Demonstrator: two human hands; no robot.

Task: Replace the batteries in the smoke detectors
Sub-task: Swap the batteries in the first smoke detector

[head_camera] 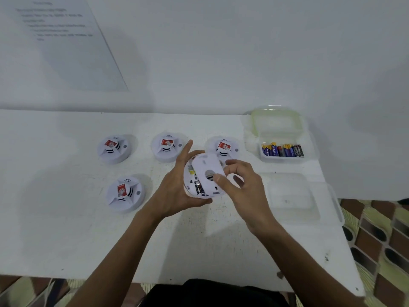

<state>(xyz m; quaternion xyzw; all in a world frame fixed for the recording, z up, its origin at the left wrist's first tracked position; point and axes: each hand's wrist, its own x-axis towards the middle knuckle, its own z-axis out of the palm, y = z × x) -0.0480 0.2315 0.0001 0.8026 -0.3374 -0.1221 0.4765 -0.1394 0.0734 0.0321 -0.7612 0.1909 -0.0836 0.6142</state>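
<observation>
Detector held open above the bench (66,218), task barely begun.
The fingers of my left hand (177,189) gripped the upturned detector (194,183); my right hand (241,187) pinched its back cover (208,165); beyond, four detectors (167,147) looked untouched, batteries (282,150) in their tray (265,157).

The left hand (177,187) cradles a smoke detector (194,185), and the right hand (241,187) pinches its back plate (208,166). Batteries (283,150) sit in a tub (263,157) beyond the right hand.

Soft, cool light washes the white table (66,229) and wall (221,52), faint shadows falling right of the detectors (114,148), as the wide lens bends the edges and blurs the upper-left sheet (73,47).
</observation>
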